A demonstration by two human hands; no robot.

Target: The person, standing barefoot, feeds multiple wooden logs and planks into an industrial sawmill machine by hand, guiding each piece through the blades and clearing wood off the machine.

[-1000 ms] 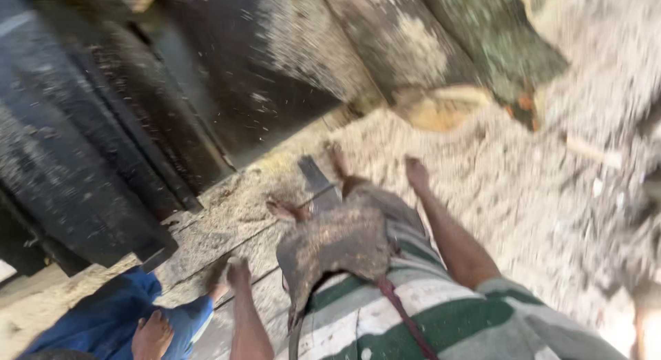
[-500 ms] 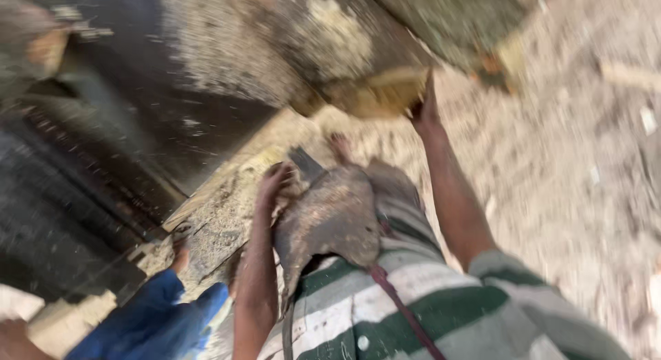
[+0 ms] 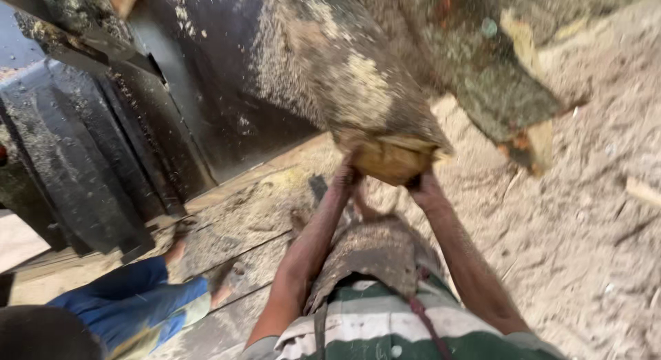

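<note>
1. Sawdust-covered ground (image 3: 592, 215) fills the right side of the scene, while worn wooden planks (image 3: 255, 222) run along the near left.
2. Dark metal machinery (image 3: 82, 146), dusted with sawdust, is seen at the far left.
3. A thick, rough log (image 3: 344, 77) is seen slanting down from the far centre, its pale cut end (image 3: 389, 160) facing the person.
4. The left hand (image 3: 346, 175) is pressed against the left edge of the cut end, fingers clasped on it.
5. The right hand (image 3: 425, 190) is set under the right edge of the cut end, gripping it.
6. A second log (image 3: 509, 91) lies just beside the first, to its right.
7. Another person's blue-clad leg (image 3: 131, 301) is seen at the near left, on the planks.
</note>
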